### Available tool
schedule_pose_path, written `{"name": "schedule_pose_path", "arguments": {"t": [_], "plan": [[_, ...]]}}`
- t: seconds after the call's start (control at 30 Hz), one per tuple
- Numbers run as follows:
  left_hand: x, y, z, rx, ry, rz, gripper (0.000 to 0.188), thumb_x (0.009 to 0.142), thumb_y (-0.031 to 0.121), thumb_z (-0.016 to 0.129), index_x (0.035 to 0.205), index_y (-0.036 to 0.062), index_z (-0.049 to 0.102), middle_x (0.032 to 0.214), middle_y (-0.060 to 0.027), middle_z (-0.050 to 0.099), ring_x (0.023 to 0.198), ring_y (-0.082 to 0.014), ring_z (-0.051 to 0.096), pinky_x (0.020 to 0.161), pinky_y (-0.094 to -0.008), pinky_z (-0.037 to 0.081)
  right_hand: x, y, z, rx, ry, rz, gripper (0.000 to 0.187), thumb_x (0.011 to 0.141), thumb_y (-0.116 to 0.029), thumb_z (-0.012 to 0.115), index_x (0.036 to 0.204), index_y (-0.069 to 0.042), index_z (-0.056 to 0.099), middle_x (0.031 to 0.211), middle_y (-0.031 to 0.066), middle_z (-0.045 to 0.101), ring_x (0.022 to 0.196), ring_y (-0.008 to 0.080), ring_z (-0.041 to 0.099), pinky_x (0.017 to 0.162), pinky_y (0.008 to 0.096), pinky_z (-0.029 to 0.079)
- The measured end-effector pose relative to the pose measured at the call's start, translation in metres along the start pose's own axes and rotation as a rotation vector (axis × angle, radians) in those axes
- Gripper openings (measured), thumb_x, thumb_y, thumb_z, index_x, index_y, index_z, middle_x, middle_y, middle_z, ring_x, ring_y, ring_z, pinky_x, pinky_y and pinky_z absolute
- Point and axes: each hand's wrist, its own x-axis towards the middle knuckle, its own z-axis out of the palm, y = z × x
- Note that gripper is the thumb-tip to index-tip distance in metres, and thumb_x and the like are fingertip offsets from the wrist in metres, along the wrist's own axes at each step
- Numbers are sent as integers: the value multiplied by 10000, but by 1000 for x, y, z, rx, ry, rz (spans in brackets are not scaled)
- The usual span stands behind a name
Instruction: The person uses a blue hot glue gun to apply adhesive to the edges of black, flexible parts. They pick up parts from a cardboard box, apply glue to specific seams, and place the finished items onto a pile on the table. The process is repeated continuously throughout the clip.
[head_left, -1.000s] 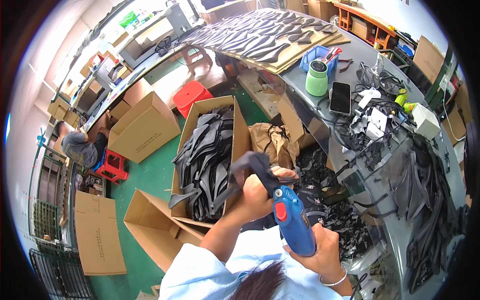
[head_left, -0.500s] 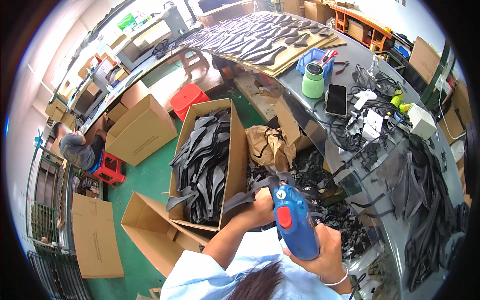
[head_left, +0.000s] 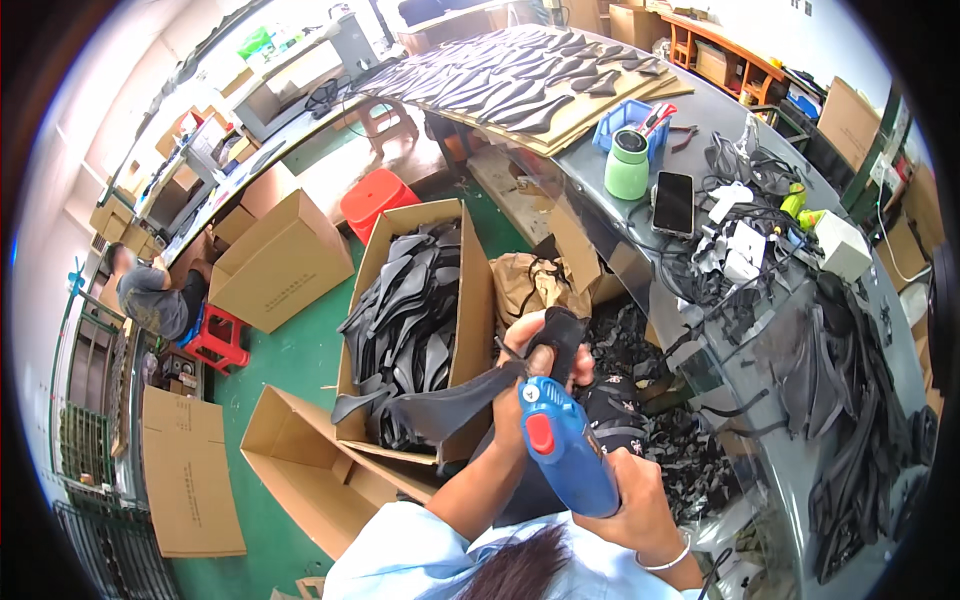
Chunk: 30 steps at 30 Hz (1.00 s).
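Note:
My right hand (head_left: pixel 645 500) is wrapped round the body of a blue handheld power tool (head_left: pixel 578 455) with a red button on top. The front end of the tool is hidden behind its body and my left hand. My left hand (head_left: pixel 510 405) grips a dark grey curved foam strip (head_left: pixel 450 402) just ahead of the tool. One wide end of the strip hangs out to the left, and its other end loops up over my fingers. Beside my left forearm stands a cardboard box (head_left: pixel 476 340) filled with similar dark strips (head_left: pixel 400 310).
Dark scraps (head_left: pixel 690 455) lie heaped below the grey table (head_left: pixel 850 225) on the right. On that table are a green bottle (head_left: pixel 627 165), a phone (head_left: pixel 673 205) and tangled offcuts. An open carton (head_left: pixel 300 450) sits at lower left. A seated person (head_left: pixel 155 295) is farther left.
My left hand has moved up and turned, raising the strip so more of it shows to the left. The blue tool has shifted slightly left with my right hand.

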Motion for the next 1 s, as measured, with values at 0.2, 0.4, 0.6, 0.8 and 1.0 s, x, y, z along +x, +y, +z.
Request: {"name": "schedule_pose_path", "arguments": {"t": [0.2,0.4,0.6,0.8,1.0], "plan": [[-1,35,10,191,107,24,290,871,-2,524,1159,23,494,867,-143,603,698,-174,605,619,-286,515,-21,15,-3,-256,193,101,528,609,-335,860,755,-37,449,609,104,502,521,282,536,491,365,415],[-5,50,6,356,31,29,324,869,-21,507,1192,-3,485,911,-179,618,732,-195,628,618,-294,537,-23,17,-5,-342,149,116,535,599,-315,860,733,-40,421,581,107,460,501,291,499,481,374,386],[-9,54,0,421,-49,7,329,871,-19,527,1197,-28,485,920,-182,630,775,-205,650,639,-296,556,-20,14,-5,-333,130,79,526,595,-312,861,714,-47,422,563,100,451,494,289,496,476,370,384],[-8,63,12,555,-39,-45,276,869,-16,555,1144,-36,532,915,-159,631,774,-193,655,631,-282,549,-19,16,-7,-322,129,65,520,597,-307,859,700,-50,419,555,99,465,486,284,506,469,366,397],[-2,73,18,632,-43,-249,262,850,-22,573,1111,-34,561,901,-117,636,754,-153,644,610,-249,526,-19,20,-10,-285,118,57,512,593,-299,860,693,-54,421,555,96,470,483,274,508,462,357,400]]}}
